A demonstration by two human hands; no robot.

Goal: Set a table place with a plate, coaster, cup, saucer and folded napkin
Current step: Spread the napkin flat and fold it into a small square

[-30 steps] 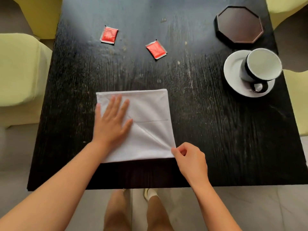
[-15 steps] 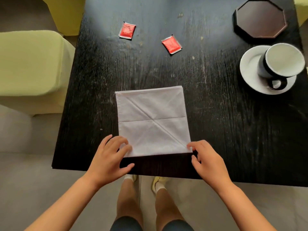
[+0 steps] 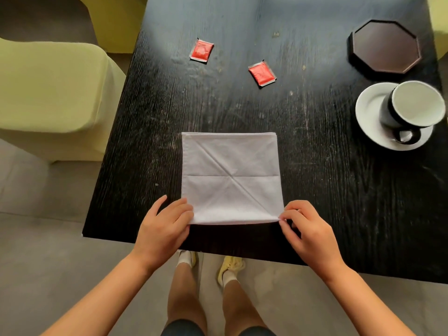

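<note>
A white folded napkin [image 3: 231,178] lies flat near the front edge of the black table [image 3: 327,190], creased across and diagonally. My left hand [image 3: 166,229] pinches its near left corner. My right hand [image 3: 306,229] pinches its near right corner, which is slightly lifted. At the far right a black-and-white cup [image 3: 412,107] lies tipped on a white saucer [image 3: 371,110]. Behind them sits a dark octagonal coaster [image 3: 385,46]. No plate is in view.
Two red sachets [image 3: 201,50] [image 3: 261,73] lie on the far part of the table. A yellow-green upholstered chair [image 3: 48,93] stands to the left, with another behind the table corner. My legs and shoes show below the table's front edge.
My left hand came off the napkin's top and went to its near left corner. Both hands now grip the near corners. The view shifted left and closer.
</note>
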